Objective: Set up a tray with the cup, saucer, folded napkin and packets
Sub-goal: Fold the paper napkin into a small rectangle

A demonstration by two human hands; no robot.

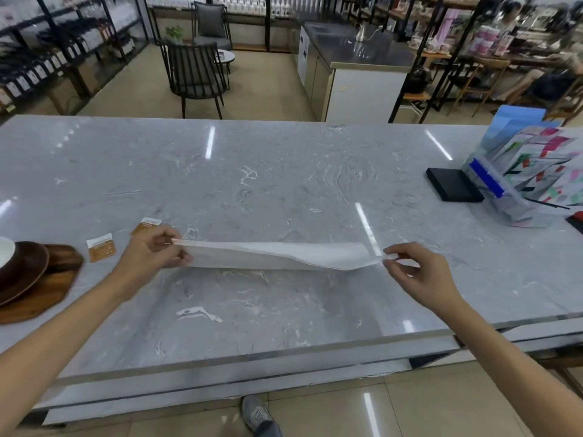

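Folding napkin point(277, 255) mid-air just above surface point(284, 184), left hand point(151, 252) pinching one end, right hand point(413, 272) pinching other corner. Tip, I reckon: match corners first, lay flat, then crease. Tray point(38, 294) sits at far left edge with saucer point(22, 269) and cup point(4, 250) on it; two packets point(101, 247) loose beside it. Plenty bare marble in middle; black box point(452, 184) and brochure stand point(523, 178) well off right.
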